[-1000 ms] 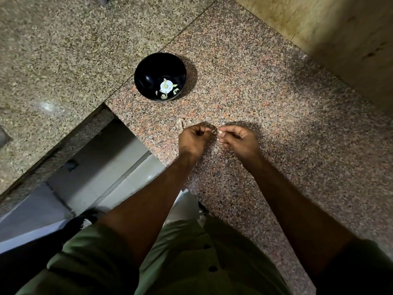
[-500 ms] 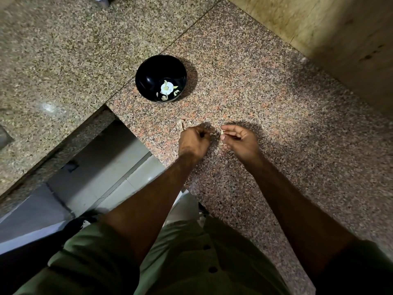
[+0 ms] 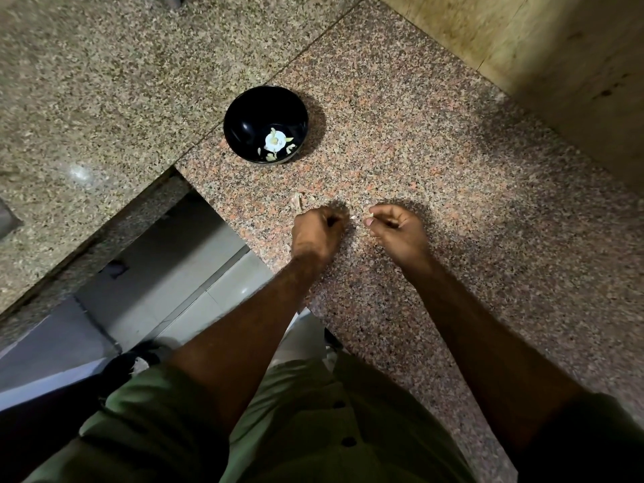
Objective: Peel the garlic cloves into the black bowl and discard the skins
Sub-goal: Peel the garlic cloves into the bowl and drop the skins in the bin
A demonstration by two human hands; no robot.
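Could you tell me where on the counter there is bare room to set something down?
Bare granite lies right of the black bowl toward the wall, and right of the right hand. It is crowded between bowl and left hand, where garlic skins lie.

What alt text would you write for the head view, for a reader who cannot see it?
Seen from above, a left hand and a right hand are held slightly apart over a speckled granite counter, each pinching a small pale scrap, probably garlic. Beyond them stands a black bowl holding a few pale pieces; some skins lie by the left hand.
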